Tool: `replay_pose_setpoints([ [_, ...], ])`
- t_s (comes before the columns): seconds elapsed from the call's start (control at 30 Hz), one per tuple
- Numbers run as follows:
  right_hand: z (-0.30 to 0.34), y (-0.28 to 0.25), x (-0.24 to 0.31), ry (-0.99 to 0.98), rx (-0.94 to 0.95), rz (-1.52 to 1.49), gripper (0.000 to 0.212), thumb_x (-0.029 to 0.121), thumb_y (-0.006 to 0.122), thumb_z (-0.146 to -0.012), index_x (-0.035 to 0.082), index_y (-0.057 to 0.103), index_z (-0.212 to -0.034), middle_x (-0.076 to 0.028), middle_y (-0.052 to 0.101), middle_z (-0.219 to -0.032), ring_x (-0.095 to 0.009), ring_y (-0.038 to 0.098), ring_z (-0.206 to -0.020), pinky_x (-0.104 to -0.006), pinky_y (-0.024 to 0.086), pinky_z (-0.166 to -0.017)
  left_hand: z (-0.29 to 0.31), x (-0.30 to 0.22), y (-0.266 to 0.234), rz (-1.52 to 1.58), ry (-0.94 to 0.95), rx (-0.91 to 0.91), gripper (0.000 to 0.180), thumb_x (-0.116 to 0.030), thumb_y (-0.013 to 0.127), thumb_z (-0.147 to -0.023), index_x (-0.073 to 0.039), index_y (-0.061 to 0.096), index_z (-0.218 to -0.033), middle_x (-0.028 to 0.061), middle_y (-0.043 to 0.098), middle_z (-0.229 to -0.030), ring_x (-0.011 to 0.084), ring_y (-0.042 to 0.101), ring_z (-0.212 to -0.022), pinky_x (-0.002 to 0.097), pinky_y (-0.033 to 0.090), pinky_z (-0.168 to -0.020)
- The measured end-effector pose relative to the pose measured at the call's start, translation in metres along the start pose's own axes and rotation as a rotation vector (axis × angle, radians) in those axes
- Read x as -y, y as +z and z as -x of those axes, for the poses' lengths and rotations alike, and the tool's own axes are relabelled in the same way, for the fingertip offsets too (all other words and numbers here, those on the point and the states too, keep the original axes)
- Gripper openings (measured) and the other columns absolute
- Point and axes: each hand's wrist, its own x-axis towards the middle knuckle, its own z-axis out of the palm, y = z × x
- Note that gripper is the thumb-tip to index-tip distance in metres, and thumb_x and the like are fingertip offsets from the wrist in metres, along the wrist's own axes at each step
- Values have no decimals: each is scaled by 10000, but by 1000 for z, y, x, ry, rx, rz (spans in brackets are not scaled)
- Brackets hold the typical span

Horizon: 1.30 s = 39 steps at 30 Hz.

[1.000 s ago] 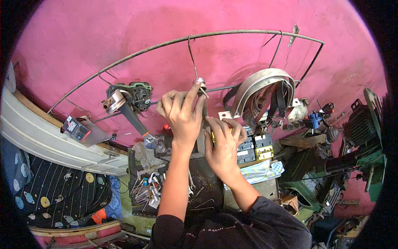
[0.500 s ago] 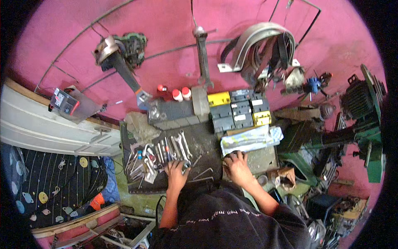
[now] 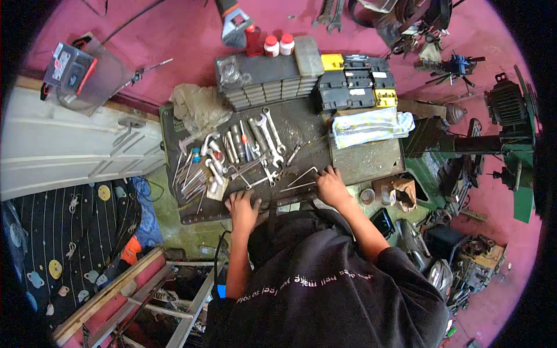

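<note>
My left hand point(image 3: 242, 210) rests at the front edge of the dark workbench point(image 3: 299, 124), fingers spread, holding nothing. Just beyond it lie several combination wrenches point(image 3: 270, 139), a smaller wrench point(image 3: 259, 182) and a heap of thin metal tools point(image 3: 192, 177). Further right, my right hand point(image 3: 333, 187) also lies on the front edge with its fingers apart. Its fingertips are beside an L-shaped rod point(image 3: 303, 176), and I see nothing in its grasp. Sockets and long tubular tools point(image 3: 235, 144) lie in a row left of the wrenches.
A small-drawer cabinet point(image 3: 261, 87) stands at the back, with black and yellow cases point(image 3: 348, 87) beside it. In front of the cases lies a plastic-wrapped packet point(image 3: 371, 126). A green machine point(image 3: 510, 151) stands at right, a white door point(image 3: 81, 139) at left.
The view has shifted, so the bench sits higher in the picture. My left hand has drawn back from the wrenches to the front edge; my right hand has moved away from the packet.
</note>
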Motion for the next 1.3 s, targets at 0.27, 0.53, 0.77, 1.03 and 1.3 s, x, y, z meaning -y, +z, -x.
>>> replay_pose_setpoints([
  [0.27,-41,30,62,11,-173,-39,523,114,717,-780,72,655,-1297,-182,669,-1190,-384,571,-1175,-514,430,-1019,-20,29,16,-191,-181,-322,371,-191,757,-895,-98,696,-1249,141,632,-1280,360,478,-1294,588,296,-1105],
  [0.53,-116,27,91,64,-345,8,562,99,586,-904,216,575,-1454,-184,644,-1223,-400,555,-1196,-582,426,-1035,-52,39,25,-199,-174,-312,412,-128,631,-967,-130,653,-1378,203,517,-1392,417,417,-1300,615,326,-1059],
  [0.77,-118,42,93,57,-491,-53,240,103,658,-849,121,642,-1088,-148,666,-1113,-378,553,-1155,-564,396,-1005,-58,57,30,-232,-117,-278,396,-111,620,-943,-128,668,-1336,190,552,-1346,446,426,-1277,650,305,-1083],
  [1.03,-57,70,88,84,-448,-65,482,55,625,-813,76,627,-1294,-172,626,-1138,-381,540,-1148,-581,383,-1035,-36,66,23,-244,72,-234,317,-117,626,-945,-114,661,-1260,116,615,-1333,455,446,-1273,678,310,-1049],
  [1.3,-7,101,82,83,-334,-101,373,38,613,-841,64,644,-1212,-184,611,-1186,-407,520,-1192,-604,364,-1063,-3,86,32,-106,299,-178,278,-138,691,-926,-86,679,-1199,108,612,-1250,357,464,-1231,588,300,-1058],
])
